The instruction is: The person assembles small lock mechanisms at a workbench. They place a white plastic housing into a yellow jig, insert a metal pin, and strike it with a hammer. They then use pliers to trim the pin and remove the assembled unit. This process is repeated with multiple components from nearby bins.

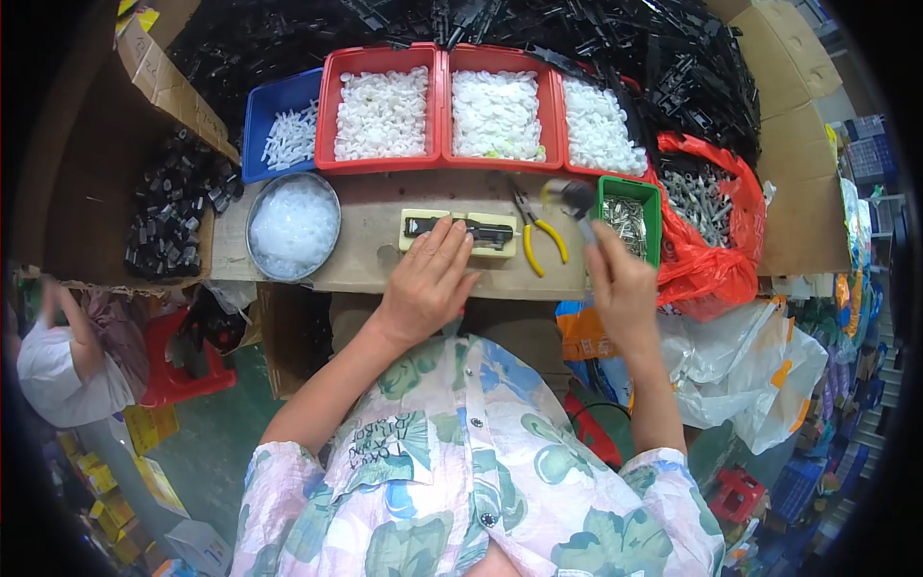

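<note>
Pressing flat left hand (428,284) over black part (490,233) in cream block (490,218), likely for steadiness; gripping hammer (577,198) in right hand (623,284)!

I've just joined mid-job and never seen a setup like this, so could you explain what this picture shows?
There is no machine: these are a person's bare hands, seen from a wide camera worn on their head, looking down. The curved edges come from the lens.

The left hand lies over a black part in a cream block. The right hand holds a hammer-like tool, its head blurred.

On the cardboard surface are yellow-handled pliers, a round dish of whitish pieces, and a green tray of metal pieces.
</note>
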Demonstrator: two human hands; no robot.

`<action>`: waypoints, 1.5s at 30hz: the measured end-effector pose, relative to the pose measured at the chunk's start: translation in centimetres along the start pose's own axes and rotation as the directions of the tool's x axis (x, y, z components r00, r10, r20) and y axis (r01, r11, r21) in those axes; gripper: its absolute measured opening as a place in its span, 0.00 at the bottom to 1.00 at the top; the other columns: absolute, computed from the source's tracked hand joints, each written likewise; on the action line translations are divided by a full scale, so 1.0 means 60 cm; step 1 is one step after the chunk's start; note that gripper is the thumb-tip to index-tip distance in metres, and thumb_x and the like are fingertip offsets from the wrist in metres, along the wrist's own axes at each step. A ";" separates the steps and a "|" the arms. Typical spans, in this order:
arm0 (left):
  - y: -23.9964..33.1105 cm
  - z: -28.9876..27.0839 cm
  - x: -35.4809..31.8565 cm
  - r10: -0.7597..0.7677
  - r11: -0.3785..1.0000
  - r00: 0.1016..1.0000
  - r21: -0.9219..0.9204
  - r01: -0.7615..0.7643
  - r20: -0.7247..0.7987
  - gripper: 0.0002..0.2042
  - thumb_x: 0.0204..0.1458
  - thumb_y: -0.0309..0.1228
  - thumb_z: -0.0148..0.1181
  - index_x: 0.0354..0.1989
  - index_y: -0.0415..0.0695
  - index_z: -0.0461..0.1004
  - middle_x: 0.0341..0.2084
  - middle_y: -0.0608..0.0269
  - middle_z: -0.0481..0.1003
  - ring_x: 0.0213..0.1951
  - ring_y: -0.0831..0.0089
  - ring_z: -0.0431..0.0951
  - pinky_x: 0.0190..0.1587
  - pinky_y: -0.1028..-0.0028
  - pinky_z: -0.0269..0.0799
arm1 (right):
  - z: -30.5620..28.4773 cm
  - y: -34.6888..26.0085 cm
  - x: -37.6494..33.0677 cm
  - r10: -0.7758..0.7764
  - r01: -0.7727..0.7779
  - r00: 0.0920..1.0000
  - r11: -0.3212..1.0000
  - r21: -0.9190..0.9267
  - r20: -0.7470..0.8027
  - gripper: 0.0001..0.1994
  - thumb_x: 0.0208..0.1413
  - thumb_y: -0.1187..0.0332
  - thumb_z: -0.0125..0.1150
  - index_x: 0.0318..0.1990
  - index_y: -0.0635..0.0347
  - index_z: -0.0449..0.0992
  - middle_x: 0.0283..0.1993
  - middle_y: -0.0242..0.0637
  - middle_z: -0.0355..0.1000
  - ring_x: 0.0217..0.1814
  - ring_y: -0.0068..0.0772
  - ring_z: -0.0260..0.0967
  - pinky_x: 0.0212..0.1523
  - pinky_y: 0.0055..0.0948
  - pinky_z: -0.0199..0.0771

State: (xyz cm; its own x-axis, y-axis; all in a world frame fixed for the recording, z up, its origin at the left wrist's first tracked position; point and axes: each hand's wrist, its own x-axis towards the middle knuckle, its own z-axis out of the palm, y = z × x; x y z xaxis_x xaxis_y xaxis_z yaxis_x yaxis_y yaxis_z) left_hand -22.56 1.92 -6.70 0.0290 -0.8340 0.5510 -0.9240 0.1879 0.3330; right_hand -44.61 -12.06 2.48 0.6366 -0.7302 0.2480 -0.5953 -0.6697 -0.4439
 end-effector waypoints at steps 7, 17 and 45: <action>0.003 -0.018 0.041 -0.048 0.999 0.999 -0.020 0.048 0.004 0.22 0.49 0.24 0.66 0.55 0.37 0.74 0.53 0.49 0.74 0.59 0.51 0.72 0.60 0.57 0.68 | -0.014 0.142 0.102 -0.043 -0.036 0.973 0.941 -0.337 -0.226 0.11 0.60 0.68 0.61 0.49 0.60 0.76 0.35 0.44 0.75 0.37 0.49 0.75 0.36 0.47 0.72; -0.012 -0.030 0.072 -0.051 0.988 0.993 -0.141 0.065 0.104 0.28 0.45 0.14 0.60 0.59 0.36 0.69 0.46 0.48 0.71 0.47 0.52 0.72 0.50 0.59 0.70 | 0.003 0.064 0.054 -0.225 0.198 0.971 0.946 -0.255 -0.083 0.19 0.49 0.70 0.69 0.49 0.64 0.74 0.48 0.49 0.70 0.51 0.50 0.71 0.46 0.44 0.75; 0.027 -0.072 0.057 -0.285 0.815 0.938 -0.465 0.346 0.199 0.20 0.54 0.16 0.59 0.56 0.35 0.65 0.40 0.45 0.75 0.38 0.53 0.78 0.42 0.64 0.73 | 0.042 -0.012 0.000 -0.233 0.179 0.951 0.950 0.255 0.201 0.19 0.41 0.83 0.56 0.45 0.70 0.72 0.59 0.52 0.65 0.61 0.56 0.63 0.61 0.45 0.61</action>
State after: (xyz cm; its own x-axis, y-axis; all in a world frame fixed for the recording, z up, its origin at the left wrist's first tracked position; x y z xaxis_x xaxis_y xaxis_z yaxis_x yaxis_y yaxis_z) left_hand -22.30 1.62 -0.99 0.2144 -0.9387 0.2699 -0.5655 0.1060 0.8179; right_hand -42.96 -11.25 0.65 0.8431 -0.5113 0.1664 -0.3266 -0.7329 -0.5969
